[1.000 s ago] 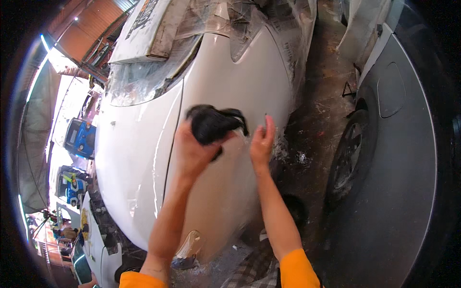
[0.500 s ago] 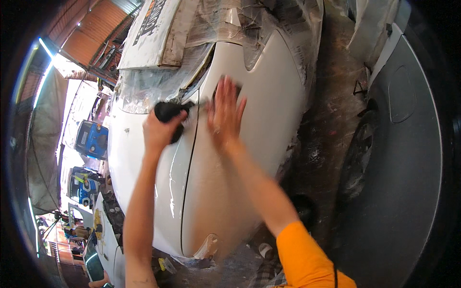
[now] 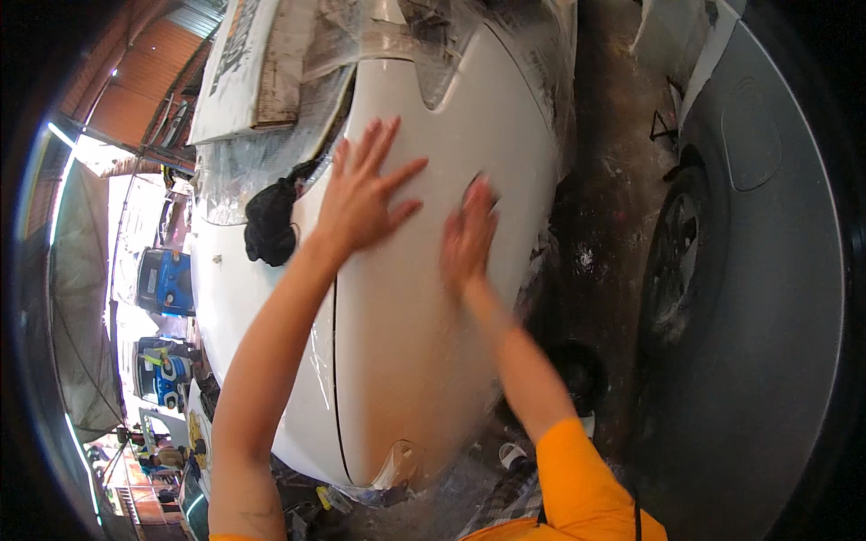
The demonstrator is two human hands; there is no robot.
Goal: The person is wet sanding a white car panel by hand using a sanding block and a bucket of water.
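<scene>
A: What had just been changed?

B: The black cloth (image 3: 270, 221) had been let go. A moment earlier it was gripped in the left hand (image 3: 358, 200); now it was left bunched on the white bodywork, left of the seam (image 3: 336, 379) and at the edge of the plastic sheeting (image 3: 221, 180).

A: What was meant by that for the work?

B: The left hand, it was judged, had been freed for the white panel (image 3: 397, 316), to which both palms were now turned.

A: How were the hands held?

B: The left was spread wide, with nothing seen in it, and was laid on or just over the panel. The right hand (image 3: 469, 236) was blurred and had been shifted farther from the seam; its fingers were kept close together. A dark piece (image 3: 469, 186) was partly shown at the fingertips, but whether it was pinched or merely covered could not be told.

A: And the panel itself?

B: It was seen right of the seam, beneath both hands. Its curved surface was smooth and glossy, notched at the top, and tinged tan toward the lower end, perhaps by reflection.
</scene>
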